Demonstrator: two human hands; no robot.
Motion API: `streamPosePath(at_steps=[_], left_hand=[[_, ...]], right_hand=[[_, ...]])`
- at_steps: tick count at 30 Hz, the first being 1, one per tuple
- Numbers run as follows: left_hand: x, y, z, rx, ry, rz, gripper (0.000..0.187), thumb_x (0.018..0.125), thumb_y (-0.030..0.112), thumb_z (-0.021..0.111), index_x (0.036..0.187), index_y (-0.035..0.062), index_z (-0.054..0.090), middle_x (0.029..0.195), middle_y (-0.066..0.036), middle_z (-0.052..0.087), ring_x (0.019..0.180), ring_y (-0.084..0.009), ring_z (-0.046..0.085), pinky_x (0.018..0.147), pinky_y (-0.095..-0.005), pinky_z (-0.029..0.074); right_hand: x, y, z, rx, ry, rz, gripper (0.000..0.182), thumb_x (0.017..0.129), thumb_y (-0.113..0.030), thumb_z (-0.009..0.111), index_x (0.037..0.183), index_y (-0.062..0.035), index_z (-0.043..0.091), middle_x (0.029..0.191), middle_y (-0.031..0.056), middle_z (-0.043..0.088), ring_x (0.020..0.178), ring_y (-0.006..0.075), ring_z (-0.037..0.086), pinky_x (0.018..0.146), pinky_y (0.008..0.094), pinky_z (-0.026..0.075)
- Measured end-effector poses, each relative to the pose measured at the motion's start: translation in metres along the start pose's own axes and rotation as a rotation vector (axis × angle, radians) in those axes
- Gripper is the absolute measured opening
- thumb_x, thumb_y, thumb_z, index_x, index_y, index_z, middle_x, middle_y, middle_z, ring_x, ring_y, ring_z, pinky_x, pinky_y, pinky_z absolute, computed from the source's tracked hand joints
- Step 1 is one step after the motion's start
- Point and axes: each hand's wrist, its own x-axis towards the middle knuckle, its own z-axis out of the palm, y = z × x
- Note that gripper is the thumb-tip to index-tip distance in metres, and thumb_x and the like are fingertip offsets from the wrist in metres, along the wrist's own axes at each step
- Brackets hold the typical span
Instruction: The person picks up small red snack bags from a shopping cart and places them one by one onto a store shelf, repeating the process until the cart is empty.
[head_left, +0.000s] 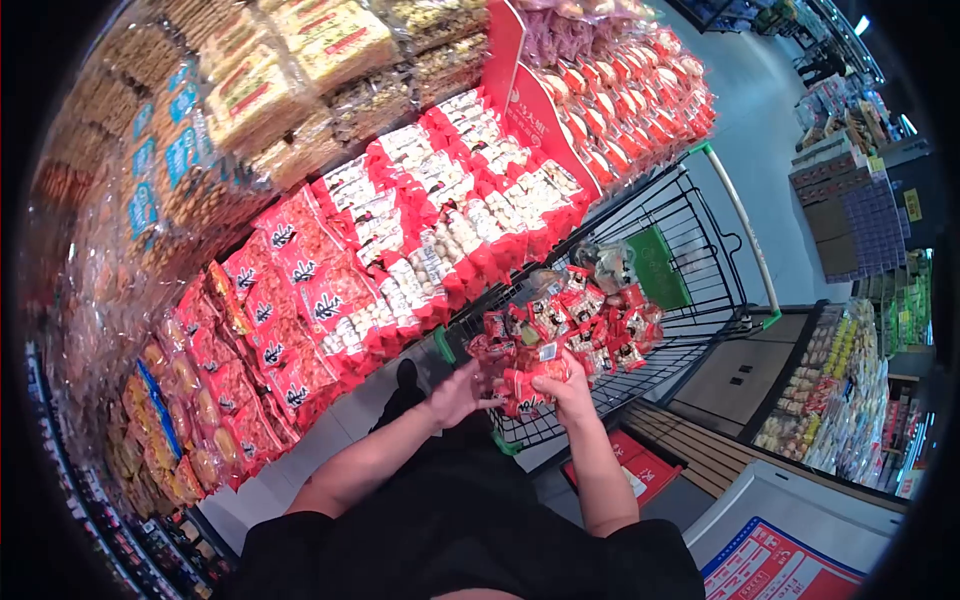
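Note:
My right hand grips a red snack bag with black lettering by its right side, thumb on top. Just left of the bag, my left hand is open with its fingers apart; whether a fingertip touches the bag is hard to tell. Both hands are over the near end of a wire shopping cart. Inside the cart lies a pile of red and white snack packets, with a clear packet at its far side.
Left of the cart, a display holds red bags, red-and-white packs and stacked yellowish packs. A red divider stands among them. To the right are a shelf of packets and a sign board.

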Motion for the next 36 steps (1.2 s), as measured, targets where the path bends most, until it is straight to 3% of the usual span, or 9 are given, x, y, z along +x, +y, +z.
streamPosePath(at_steps=[6, 8, 11, 15, 22, 26, 28, 29, 36], left_hand=[[-0.098, 0.03, 0.039, -0.138, -0.177, -0.02, 0.066, 0.104, 0.053, 0.038, 0.152, 0.0071, 0.039, 0.149, -0.016, 0.049, 0.134, -0.0278, 0.053, 0.113, -0.0451, 0.042], [-0.131, 0.04, 0.035, -0.203, -0.237, -0.123, 0.071, 0.101, 0.055, 0.047, 0.153, 0.0084, 0.036, 0.147, -0.014, 0.05, 0.134, -0.0258, 0.052, 0.113, -0.0435, 0.042], [-0.16, 0.06, 0.048, -0.072, -0.342, -0.081, 0.085, 0.096, 0.057, 0.056, 0.158, 0.0091, 0.024, 0.156, -0.012, 0.039, 0.14, -0.0243, 0.045, 0.117, -0.0419, 0.037], [-0.171, 0.07, 0.05, 0.002, -0.381, -0.069, 0.099, 0.092, 0.058, 0.063, 0.161, 0.0084, 0.012, 0.162, -0.011, 0.029, 0.145, -0.0248, 0.039, 0.12, -0.0409, 0.032], [-0.195, 0.082, 0.041, 0.072, -0.413, -0.095, 0.106, 0.086, 0.066, 0.066, 0.157, 0.0011, 0.022, 0.154, -0.016, 0.041, 0.138, -0.0252, 0.048, 0.117, -0.041, 0.037], [-0.21, 0.092, 0.035, 0.105, -0.411, -0.074, 0.089, 0.092, 0.061, 0.06, 0.153, 0.0013, 0.032, 0.144, -0.013, 0.051, 0.13, -0.0207, 0.054, 0.112, -0.0365, 0.042], [-0.217, 0.098, 0.039, 0.1, -0.315, -0.065, 0.064, 0.098, 0.034, 0.063, 0.148, 0.002, 0.039, 0.138, -0.009, 0.055, 0.121, -0.0154, 0.059, 0.103, -0.0327, 0.049], [-0.224, 0.103, 0.042, 0.321, -0.312, -0.018, 0.067, 0.105, 0.05, 0.043, 0.153, 0.0044, 0.033, 0.144, -0.012, 0.05, 0.13, -0.0182, 0.054, 0.111, -0.0348, 0.042], [-0.24, 0.087, 0.017, 0.349, -0.258, 0.009, 0.087, 0.099, 0.07, 0.033, 0.154, 0.0026, 0.032, 0.151, -0.012, 0.044, 0.137, -0.0224, 0.047, 0.116, -0.0385, 0.036]], right_hand=[[-0.078, 0.027, 0.1, -0.486, -0.039, -0.223, 0.059, 0.084, -0.019, 0.08, 0.129, -0.001, 0.045, 0.109, 0.0063, 0.063, 0.095, 0.0112, 0.063, 0.085, 0.0284, 0.053], [-0.09, 0.029, 0.114, -0.626, -0.042, -0.242, 0.063, 0.086, -0.022, 0.079, 0.131, 0.0002, 0.041, 0.113, 0.0103, 0.062, 0.101, 0.0169, 0.064, 0.09, 0.0335, 0.052], [-0.109, -0.017, 0.151, -1.096, -0.218, -0.062, 0.075, 0.081, -0.048, 0.08, 0.128, 0.0, 0.047, 0.115, 0.0209, 0.064, 0.104, 0.0401, 0.067, 0.088, 0.0438, 0.052], [-0.113, -0.056, 0.18, -1.574, -0.38, -0.066, 0.079, 0.079, -0.062, 0.074, 0.127, -0.0032, 0.052, 0.107, 0.0172, 0.066, 0.093, 0.0382, 0.069, 0.076, 0.0482, 0.054], [-0.1, -0.07, 0.2, -1.3, -0.378, -0.773, 0.043, 0.072, -0.038, 0.084, 0.098, -0.0067, 0.071, 0.105, 0.0085, 0.068, 0.086, 0.0295, 0.067, 0.073, 0.0373, 0.053], [-0.091, -0.044, 0.214, -1.074, -0.58, -0.635, 0.03, 0.074, -0.022, 0.083, 0.096, -0.004, 0.074, 0.105, 0.0084, 0.068, 0.095, 0.0249, 0.062, 0.083, 0.0349, 0.048], [-0.089, -0.037, 0.218, -1.01, -0.592, -0.574, 0.028, 0.075, -0.019, 0.082, 0.098, -0.0035, 0.075, 0.106, 0.0086, 0.068, 0.1, 0.0251, 0.061, 0.088, 0.0381, 0.046], [-0.088, -0.034, 0.22, -0.996, -0.584, -0.593, 0.029, 0.075, -0.019, 0.082, 0.098, -0.0033, 0.075, 0.107, 0.0087, 0.068, 0.1, 0.0254, 0.061, 0.089, 0.0394, 0.046], [-0.091, -0.025, 0.245, -1.094, -0.665, -0.567, 0.037, 0.074, -0.021, 0.083, 0.107, -0.005, 0.075, 0.12, 0.011, 0.067, 0.115, 0.0299, 0.06, 0.103, 0.044, 0.042]])
